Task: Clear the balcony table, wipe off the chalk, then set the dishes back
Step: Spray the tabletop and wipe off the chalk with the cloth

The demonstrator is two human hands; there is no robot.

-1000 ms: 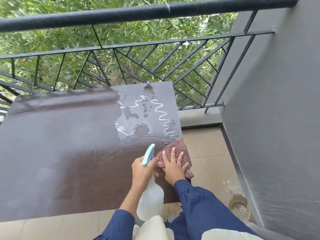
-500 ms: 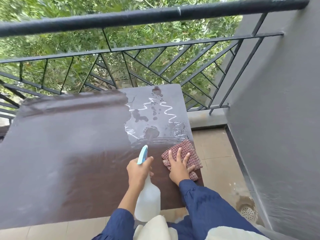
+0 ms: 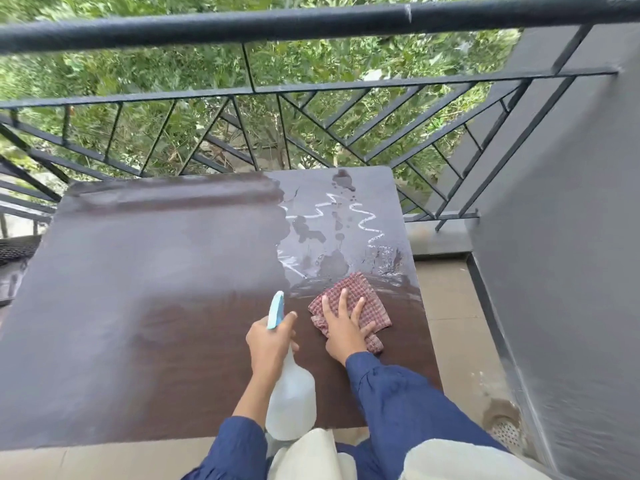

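Observation:
A dark brown table (image 3: 138, 323) fills the middle of the view, with no dishes on it. White chalk squiggles (image 3: 363, 220) and wet spray patches (image 3: 332, 265) cover its far right corner. My left hand (image 3: 272, 341) grips the neck of a white spray bottle (image 3: 291, 403) with a light blue nozzle (image 3: 276, 310) that points at the chalk. My right hand (image 3: 343, 327) lies flat, fingers spread, on a red checked cloth (image 3: 356, 299) pressed to the table just short of the wet chalk.
A black metal railing (image 3: 311, 91) runs along the table's far side, with trees beyond. A grey wall (image 3: 561, 271) stands close on the right. Between table and wall lies a strip of tiled floor (image 3: 457, 341) with a round drain (image 3: 505, 434).
My right hand has slid the cloth slightly farther up the table toward the chalk. My view has tilted so the table sits lower in the frame. The bottle stays in my left hand.

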